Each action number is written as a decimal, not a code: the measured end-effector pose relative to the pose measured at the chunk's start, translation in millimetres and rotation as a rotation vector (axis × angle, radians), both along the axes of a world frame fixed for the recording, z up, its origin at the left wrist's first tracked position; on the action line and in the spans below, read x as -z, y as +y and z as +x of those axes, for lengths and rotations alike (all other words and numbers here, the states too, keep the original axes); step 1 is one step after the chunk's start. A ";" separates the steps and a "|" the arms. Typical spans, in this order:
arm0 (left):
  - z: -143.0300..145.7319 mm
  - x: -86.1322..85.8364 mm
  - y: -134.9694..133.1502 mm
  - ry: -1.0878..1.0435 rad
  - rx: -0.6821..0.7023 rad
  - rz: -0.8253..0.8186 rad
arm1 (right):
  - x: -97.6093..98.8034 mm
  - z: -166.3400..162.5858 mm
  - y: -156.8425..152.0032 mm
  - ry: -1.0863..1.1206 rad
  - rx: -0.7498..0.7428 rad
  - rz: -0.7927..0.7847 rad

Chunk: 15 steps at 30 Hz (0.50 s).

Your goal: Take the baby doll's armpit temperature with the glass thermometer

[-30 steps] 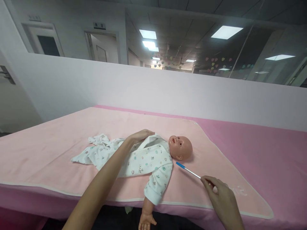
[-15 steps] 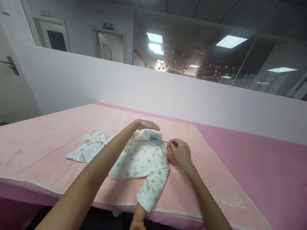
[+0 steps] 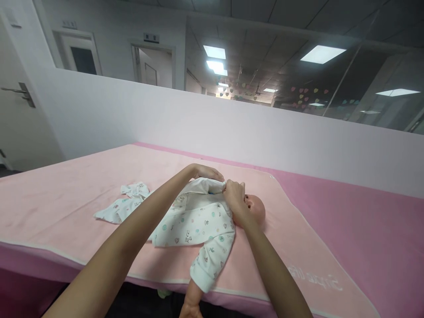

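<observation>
Blue piece [image 3: 211, 192]: just a bit of it shows, inside the chest opening of the doll's garment [image 3: 195, 223], under the raised front flap [image 3: 202, 183]. The rest is covered, so can't tell its length or angle.

Right hand [image 3: 235, 193]: at the collar, in front of part of the doll's head [image 3: 257, 208]. Fingers curled together; what's between them is hidden, so can't confirm a clamp on anything. Left hand [image 3: 208, 171]: arched over the far side of the flap, fingertips at its upper edge near the right hand. Thumb not visible, can't tell pinch from plain lift.

Doing it well, my read: flap held high and slack so the blue end has room. Right hand low, fingers clear of the cloth edge, or the collar will likely snag. Blue end in sight until placement is certain. No wrist weight on the head; soft cloth should shift easily if tugged, so small, slow motions.

Around that: doll lies face up, head to the picture's right, on a pale pink blanket [image 3: 99, 176]. Near sleeve [image 3: 213, 256] runs toward the wearer, doll's forearm [image 3: 192, 295] hangs past the front edge. Darker pink cover [image 3: 351, 216] underneath, white wall [image 3: 232, 123] behind.
</observation>
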<state>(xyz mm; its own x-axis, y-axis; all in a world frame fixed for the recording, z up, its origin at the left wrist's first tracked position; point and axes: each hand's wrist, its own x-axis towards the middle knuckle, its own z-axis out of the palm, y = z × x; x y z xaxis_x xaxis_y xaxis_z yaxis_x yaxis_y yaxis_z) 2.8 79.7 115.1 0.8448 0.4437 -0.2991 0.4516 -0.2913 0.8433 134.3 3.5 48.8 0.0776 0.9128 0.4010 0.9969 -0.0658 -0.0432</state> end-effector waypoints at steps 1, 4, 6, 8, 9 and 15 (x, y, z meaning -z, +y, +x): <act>0.0 1.3 -2.3 -0.004 0.006 0.004 | 0.7 -1.0 4.6 -0.009 0.018 -0.015; -1.2 10.7 -9.4 -0.017 0.003 0.018 | 4.6 -1.6 13.5 -0.021 0.010 -0.052; -2.7 21.1 -16.3 -0.057 -0.021 0.055 | 6.8 -0.4 13.6 -0.038 -0.028 -0.079; -4.6 32.5 -25.8 -0.116 -0.062 0.130 | 7.0 1.6 8.6 -0.060 -0.069 -0.096; -5.9 37.6 -31.3 -0.131 -0.080 0.166 | 6.3 2.7 4.4 -0.071 -0.086 -0.098; -18.4 37.6 -55.9 -0.001 -0.054 0.202 | 2.9 8.6 -31.2 -0.149 -0.354 -0.036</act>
